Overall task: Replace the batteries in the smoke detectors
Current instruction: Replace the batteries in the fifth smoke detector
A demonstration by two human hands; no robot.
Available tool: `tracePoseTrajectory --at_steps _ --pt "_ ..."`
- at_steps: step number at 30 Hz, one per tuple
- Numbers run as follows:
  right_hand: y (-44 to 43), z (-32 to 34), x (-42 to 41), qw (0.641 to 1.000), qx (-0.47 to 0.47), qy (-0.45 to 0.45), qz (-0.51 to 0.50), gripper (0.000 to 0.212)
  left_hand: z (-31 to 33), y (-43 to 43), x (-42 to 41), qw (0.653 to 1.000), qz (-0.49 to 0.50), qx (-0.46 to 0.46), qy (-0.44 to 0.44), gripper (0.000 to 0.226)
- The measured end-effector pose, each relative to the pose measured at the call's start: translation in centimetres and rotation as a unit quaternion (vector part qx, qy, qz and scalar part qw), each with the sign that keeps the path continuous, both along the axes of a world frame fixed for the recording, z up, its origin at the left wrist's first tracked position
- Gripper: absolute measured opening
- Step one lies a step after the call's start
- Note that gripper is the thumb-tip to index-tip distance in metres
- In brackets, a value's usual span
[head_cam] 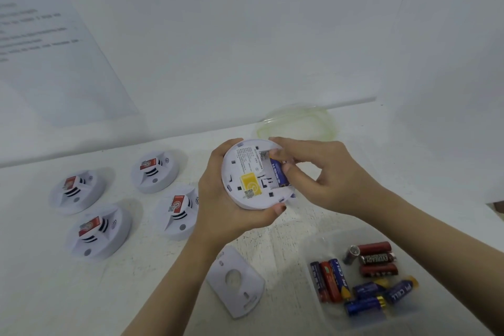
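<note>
My left hand (221,199) holds a round white smoke detector (251,174) above the table, its back side facing me with a yellow label and an open battery bay. A blue battery (278,174) lies in that bay, and the fingers of my right hand (313,172) pinch it at its upper end. A white mounting plate (236,281) lies flat on the table below my hands. A clear tray (316,243) at the lower right holds several loose red and blue batteries (376,256).
Several other smoke detectors (155,172) with red stickers sit face up on the table's left side. A clear greenish lid (300,120) lies behind my hands by the wall. A printed sheet (41,35) hangs on the left wall.
</note>
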State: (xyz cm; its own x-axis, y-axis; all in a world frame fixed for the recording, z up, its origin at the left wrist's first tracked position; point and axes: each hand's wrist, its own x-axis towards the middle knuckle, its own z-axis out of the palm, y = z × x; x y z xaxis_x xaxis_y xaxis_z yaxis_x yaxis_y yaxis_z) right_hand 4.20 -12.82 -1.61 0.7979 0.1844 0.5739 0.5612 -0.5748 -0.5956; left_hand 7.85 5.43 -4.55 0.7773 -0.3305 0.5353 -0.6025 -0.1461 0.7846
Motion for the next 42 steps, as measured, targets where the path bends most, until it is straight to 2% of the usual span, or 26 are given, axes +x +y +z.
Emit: tracePoseTrajectory --at_steps 3,5,7,8,10,12,14,16,18,22,25,28,30,33,37,42 --pt "-0.5 0.1 0.6 0.999 -0.025 0.037 -0.006 0.025 -0.4 0.0 0.1 1.000 -0.007 0.020 0.017 0.083" --pt "-0.8 0.2 1.1 0.991 0.056 0.120 -0.010 0.025 -0.9 0.1 0.3 0.999 -0.006 0.040 0.028 0.087" --pt "-1.2 0.2 1.8 0.967 0.156 0.202 -0.022 0.028 -1.4 0.4 0.5 0.998 0.005 0.044 0.051 0.090" --pt "-1.4 -0.1 2.2 0.962 0.154 0.221 -0.044 0.026 -1.6 0.5 0.4 0.997 0.013 0.045 0.059 0.090" --pt "-2.2 -0.8 3.1 0.964 0.022 0.249 -0.093 0.019 -2.1 0.8 0.3 0.996 0.028 0.050 0.068 0.090" --pt "-2.7 -1.6 3.8 0.939 -0.129 0.300 -0.109 0.014 -2.5 1.1 0.3 0.995 0.036 0.053 0.073 0.090" --pt "-2.8 -2.4 4.3 0.907 -0.195 0.359 -0.103 0.027 -2.8 1.3 0.2 0.995 0.044 0.049 0.077 0.090" --pt "-2.2 -2.8 4.4 0.895 -0.216 0.378 -0.094 0.035 -2.9 1.5 0.1 0.995 0.052 0.049 0.076 0.089" --pt "-1.7 -3.1 4.5 0.900 -0.217 0.366 -0.094 0.026 -3.0 1.7 0.1 0.994 0.056 0.053 0.075 0.089" --pt "-1.7 -3.1 4.4 0.907 -0.144 0.384 -0.094 0.020 -3.2 2.1 0.0 0.994 0.055 0.052 0.082 0.091" --pt "-1.7 -2.3 3.7 0.935 -0.054 0.337 -0.098 0.016 -3.2 2.4 -0.2 0.994 0.053 0.049 0.086 0.090" --pt "-0.8 -0.7 2.4 0.971 0.064 0.207 -0.097 0.018 -3.2 2.7 -0.4 0.993 0.057 0.052 0.084 0.089" --pt "0.2 0.3 1.4 0.986 0.090 0.126 -0.053 0.017 -3.1 2.8 -0.6 0.993 0.059 0.050 0.084 0.089" --pt "1.6 0.4 0.0 0.999 0.013 0.033 -0.002 0.012 -2.7 3.1 -1.0 0.994 0.049 0.042 0.090 0.091" --pt "2.9 -0.5 -1.0 0.988 -0.144 -0.046 0.036 0.013 -2.1 3.7 -1.8 0.995 0.032 0.030 0.094 0.090" --pt "3.8 -0.8 -2.1 0.986 -0.142 -0.045 0.075 0.021 -1.8 4.7 -2.7 0.993 0.044 0.007 0.107 0.090"
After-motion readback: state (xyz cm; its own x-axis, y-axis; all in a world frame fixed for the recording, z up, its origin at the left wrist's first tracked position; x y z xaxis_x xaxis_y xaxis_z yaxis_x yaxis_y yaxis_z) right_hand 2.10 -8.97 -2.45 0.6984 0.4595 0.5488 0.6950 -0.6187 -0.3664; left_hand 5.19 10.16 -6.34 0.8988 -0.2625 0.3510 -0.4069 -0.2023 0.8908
